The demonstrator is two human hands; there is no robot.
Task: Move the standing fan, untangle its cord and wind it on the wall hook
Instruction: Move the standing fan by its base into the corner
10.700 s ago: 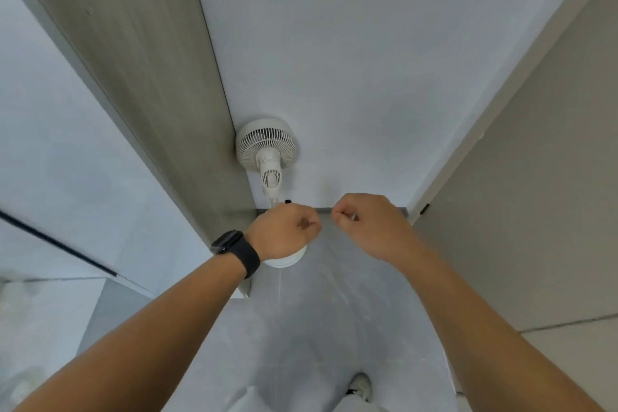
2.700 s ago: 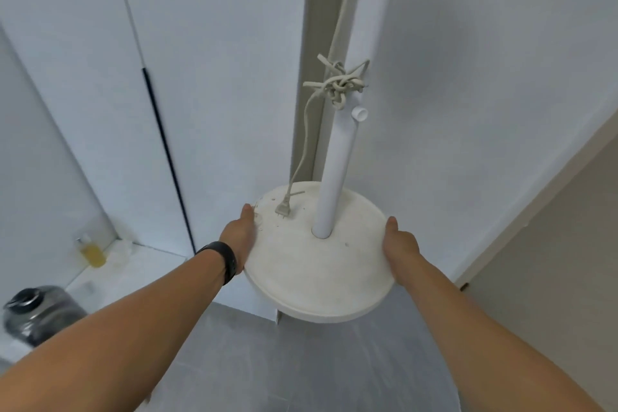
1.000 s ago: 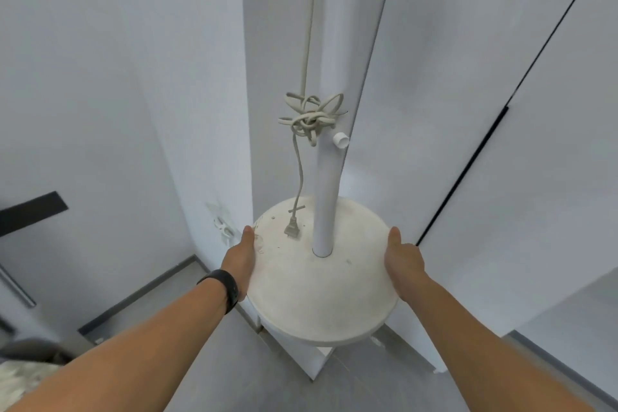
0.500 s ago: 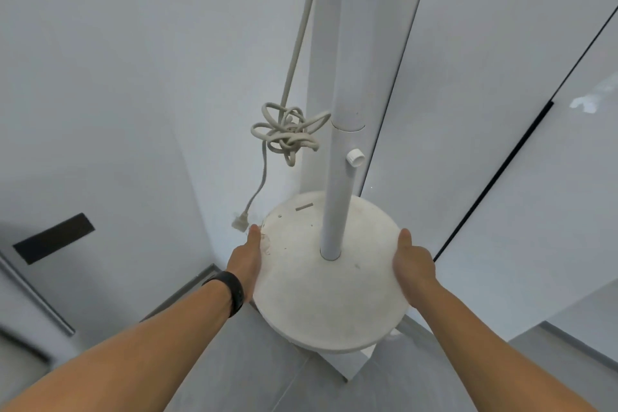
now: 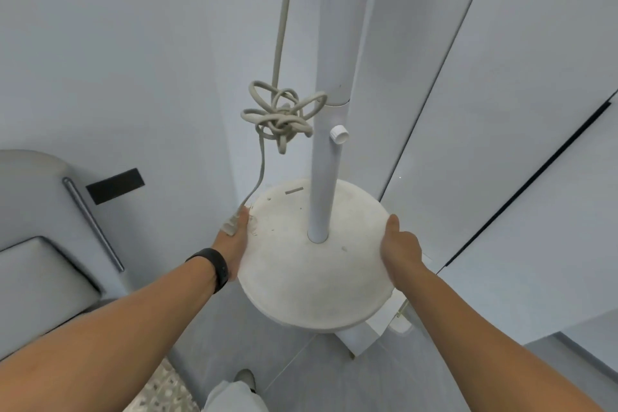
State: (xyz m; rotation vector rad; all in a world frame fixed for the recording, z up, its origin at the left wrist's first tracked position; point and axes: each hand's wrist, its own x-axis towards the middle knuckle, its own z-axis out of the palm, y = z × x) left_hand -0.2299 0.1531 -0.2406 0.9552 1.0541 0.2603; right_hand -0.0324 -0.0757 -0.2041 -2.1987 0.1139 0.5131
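Fan base [image 5: 314, 264], a round white disc, was carried clear of the floor [image 5: 311, 375] between the two hands, its pole [image 5: 326, 157] rising straight up and away from the person, long axis running toward the top of the view. The left hand [image 5: 234, 241] gripped the disc's left rim and the right hand [image 5: 399, 249] its right rim, thumbs on top, the other fingers apparently curled under the edge, though they were hidden. Both hands sat equally near. The cord [image 5: 279, 114] hung in a knotted bundle just left of the pole, above and beyond the left hand; its tail dropped to a plug [image 5: 230, 226] lying against that hand's thumb. So the left hand was the nearer one for reaching the tangle once the fan was set down.
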